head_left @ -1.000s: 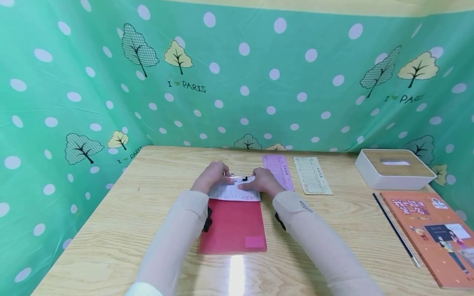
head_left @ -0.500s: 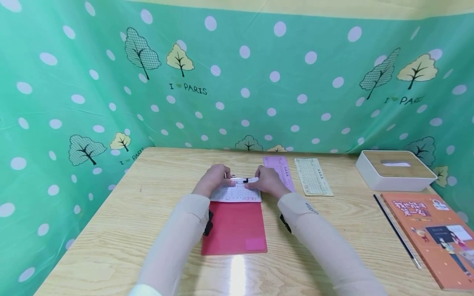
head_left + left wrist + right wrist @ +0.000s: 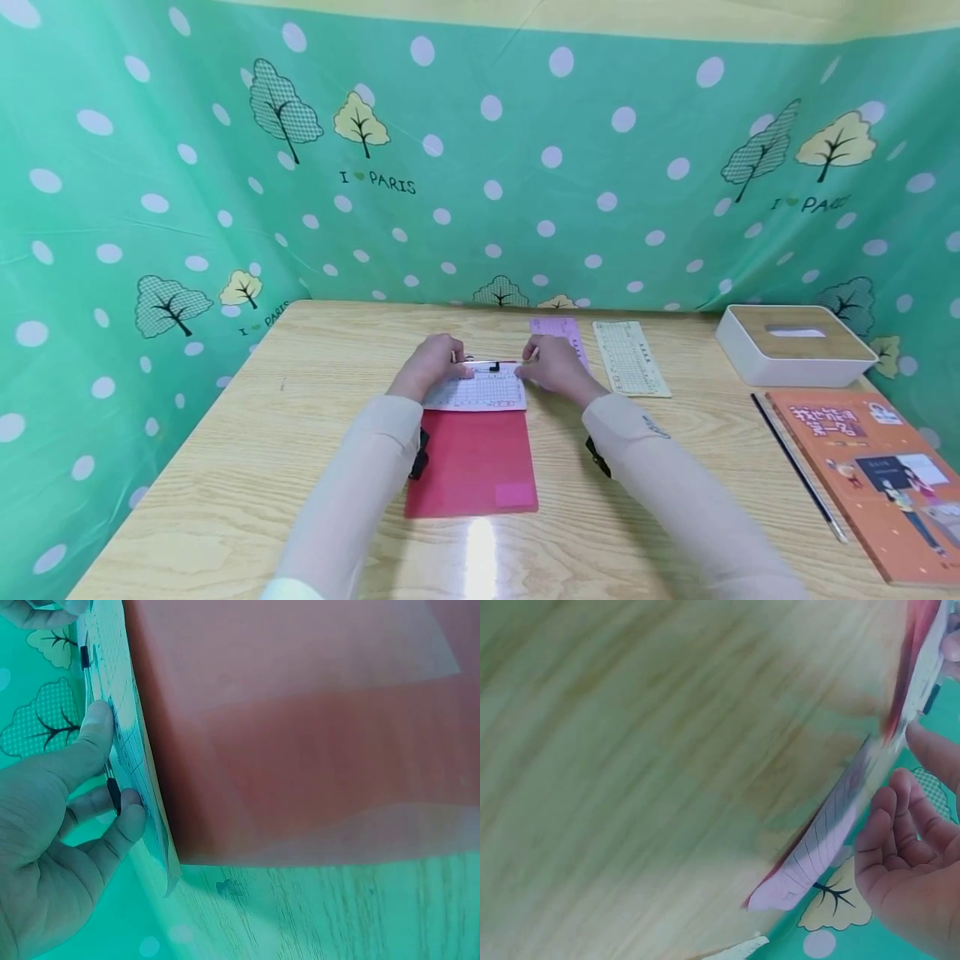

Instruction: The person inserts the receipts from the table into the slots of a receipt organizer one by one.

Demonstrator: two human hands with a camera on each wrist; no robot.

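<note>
Red folder (image 3: 471, 467) in the middle of things, flat and squared up before the person! Biggest of all, the green curtain (image 3: 480, 150) with its dots and trees fills the back, and below it runs the pale wooden table (image 3: 247, 467). Two beige sleeves (image 3: 345, 492) reach in, one on either side of the folder. Out at the right lies the orange book (image 3: 862, 483), and beyond it sits the white tissue box (image 3: 795, 346) with its wooden top.

To the hands! The left hand (image 3: 431, 367) pinches at the folder's far end, thumb and fingers clamped on the metal fastener (image 3: 480, 362). The right hand (image 3: 555, 367) is at the other end, thumb touching the slip's corner, fingers loosely bent and apart from the thumb.

Across that far end lies the white slip (image 3: 480, 392), printed with a grid. Beyond the right hand, the pale slip (image 3: 632, 358) lies beside the purple slip (image 3: 557, 327), which is partly covered from view. Slimmer yet, the dark pencil (image 3: 798, 468) runs just beside the book. Smallest, a black slider (image 3: 494, 367) sits on the fastener, between the hands.
</note>
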